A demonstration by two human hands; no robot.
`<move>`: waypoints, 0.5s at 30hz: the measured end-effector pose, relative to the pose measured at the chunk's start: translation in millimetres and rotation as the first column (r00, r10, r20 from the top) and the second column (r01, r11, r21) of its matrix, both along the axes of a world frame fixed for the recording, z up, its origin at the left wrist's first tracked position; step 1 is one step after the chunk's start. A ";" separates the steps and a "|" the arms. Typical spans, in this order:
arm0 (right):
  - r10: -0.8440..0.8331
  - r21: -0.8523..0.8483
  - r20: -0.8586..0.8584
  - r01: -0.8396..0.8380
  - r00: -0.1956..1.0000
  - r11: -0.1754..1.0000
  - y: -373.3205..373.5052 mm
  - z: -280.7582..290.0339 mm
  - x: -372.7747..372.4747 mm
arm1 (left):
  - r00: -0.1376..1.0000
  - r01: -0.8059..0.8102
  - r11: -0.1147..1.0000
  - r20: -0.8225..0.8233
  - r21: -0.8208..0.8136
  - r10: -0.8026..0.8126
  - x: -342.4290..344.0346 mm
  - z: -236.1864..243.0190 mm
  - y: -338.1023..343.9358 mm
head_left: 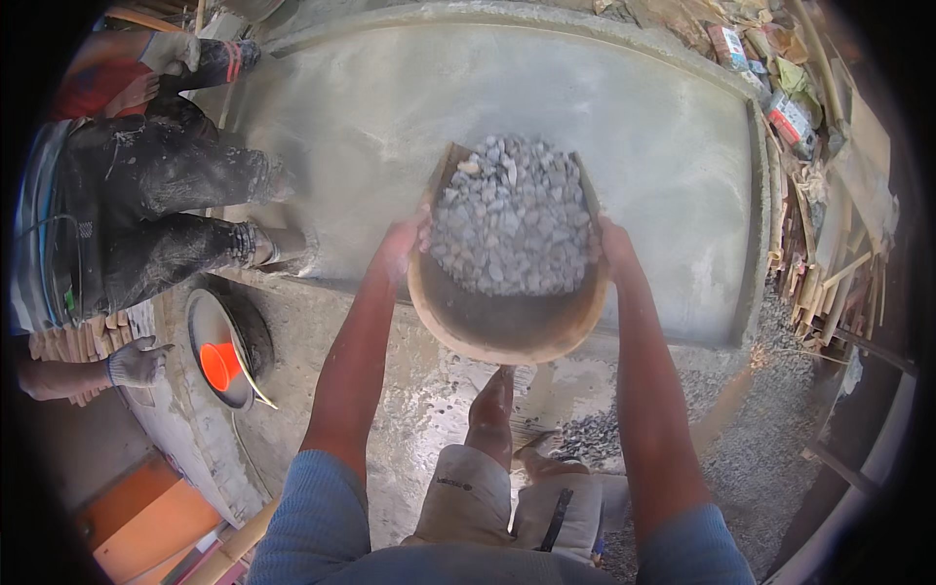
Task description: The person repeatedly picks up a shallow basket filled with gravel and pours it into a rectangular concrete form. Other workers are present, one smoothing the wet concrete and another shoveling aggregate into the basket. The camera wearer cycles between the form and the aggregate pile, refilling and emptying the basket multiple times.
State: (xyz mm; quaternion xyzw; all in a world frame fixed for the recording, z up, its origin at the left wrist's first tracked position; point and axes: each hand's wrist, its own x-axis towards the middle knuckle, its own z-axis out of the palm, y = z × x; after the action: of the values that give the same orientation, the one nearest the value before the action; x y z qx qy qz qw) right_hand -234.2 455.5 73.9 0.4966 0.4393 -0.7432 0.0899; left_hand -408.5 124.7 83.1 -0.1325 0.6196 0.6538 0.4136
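Note:
Between my two hands is a scoop-shaped pan [507, 331] with a rounded near end and an open far end. Grey gravel [512, 214] fills its far and middle part. My left hand [402, 244] grips the pan's left side wall, and my right hand [614, 244] grips the right one. The fingers are partly hidden by the walls. The pan is held over the near part of a wide, shallow trough [663, 127] with a smooth grey wet-looking surface and a raised rim.
At the left, a co-worker in dark, splashed trousers [166, 175] stands by the trough. Another person's gloved hand [138, 363] shows below. A black tub [229, 327] holds an orange bucket [220, 365]. Loose gravel [751, 429] covers the floor at right, near stacked wood strips [829, 263].

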 end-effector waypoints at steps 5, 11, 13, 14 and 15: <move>0.128 0.197 -0.081 -0.110 0.988 0.974 -39.9 -58.3 -56.9 | 0.991 0.013 0.993 -0.129 -0.115 -0.028 -34.7 -36.9 2.4; 0.059 -0.115 0.196 -0.037 0.979 0.993 -47.4 0.4 48.7 | 0.969 0.016 0.929 0.235 -0.369 0.077 57.1 22.1 -27.8; -0.037 -0.226 0.228 0.090 0.973 0.970 -39.7 32.3 120.9 | 0.928 0.043 0.947 0.364 -0.319 0.081 114.3 45.6 -33.5; -0.066 -0.266 0.281 0.144 0.958 0.953 -29.9 47.0 153.9 | 0.902 0.075 0.955 0.427 -0.287 0.057 139.7 53.3 -27.5; -0.107 -0.299 0.287 0.195 0.952 0.934 -15.5 59.2 180.6 | 0.875 0.103 0.972 0.483 -0.212 0.013 160.1 58.9 -16.8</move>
State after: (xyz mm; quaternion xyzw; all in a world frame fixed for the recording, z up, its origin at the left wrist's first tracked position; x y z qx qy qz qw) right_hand -53.6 440.0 133.1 0.6028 0.2554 -0.7365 0.1702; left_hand -248.3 107.9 142.0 -0.3234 0.5718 0.5141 0.5515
